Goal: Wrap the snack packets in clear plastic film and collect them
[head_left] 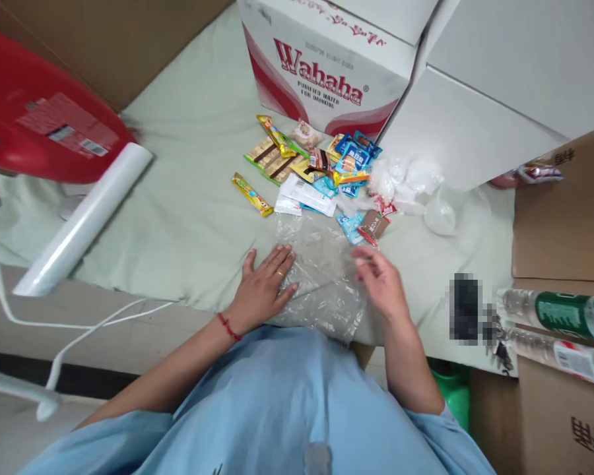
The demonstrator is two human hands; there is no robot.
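Observation:
A clear plastic bag lies flattened on the pale green cloth in front of me. My left hand rests on its left side, palm down with the fingers spread. Over the right edge of the bag is my right hand, its fingers loosely curled and slightly blurred; whether it touches the plastic I cannot tell. Just beyond the bag, a brown snack packet and a light blue packet lie close to my right hand. A yellow snack stick lies apart, beyond my left hand.
A pile of wrapped snacks sits against a Wahaha carton. Crumpled clear plastic lies right of it. On the left are a plastic film roll and a red jug. Water bottles lie on cardboard at right.

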